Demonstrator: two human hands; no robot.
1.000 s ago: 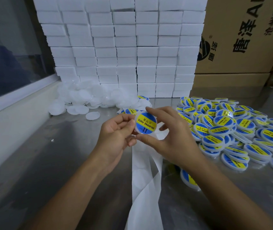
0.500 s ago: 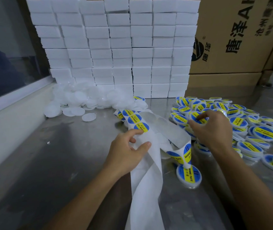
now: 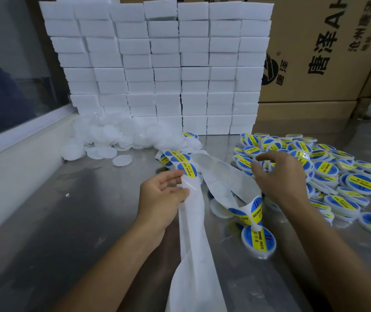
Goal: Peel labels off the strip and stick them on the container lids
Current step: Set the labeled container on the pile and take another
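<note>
A white backing strip (image 3: 193,255) runs up the steel table (image 3: 72,233) to several blue-and-yellow labels (image 3: 176,157) at its far end. My left hand (image 3: 161,199) pinches the strip between thumb and fingers, just below one label (image 3: 188,170). My right hand (image 3: 281,176) hovers with spread fingers over the near edge of the pile of labelled lids (image 3: 342,179) and holds nothing. One labelled lid (image 3: 259,242) lies alone near a curled part of the strip. Part of a plain white lid (image 3: 219,209) shows under the strip.
A heap of plain white lids (image 3: 121,136) lies at the back left, with one loose lid (image 3: 122,160) in front of it. Behind it stands a wall of stacked white foam blocks (image 3: 157,70). Cardboard boxes (image 3: 315,64) stand at the back right. A window ledge (image 3: 11,158) borders the left.
One second ago both hands held a labelled lid. My right hand carried it to the pile and has let go; my left hand dropped to the strip and took hold of it.
</note>
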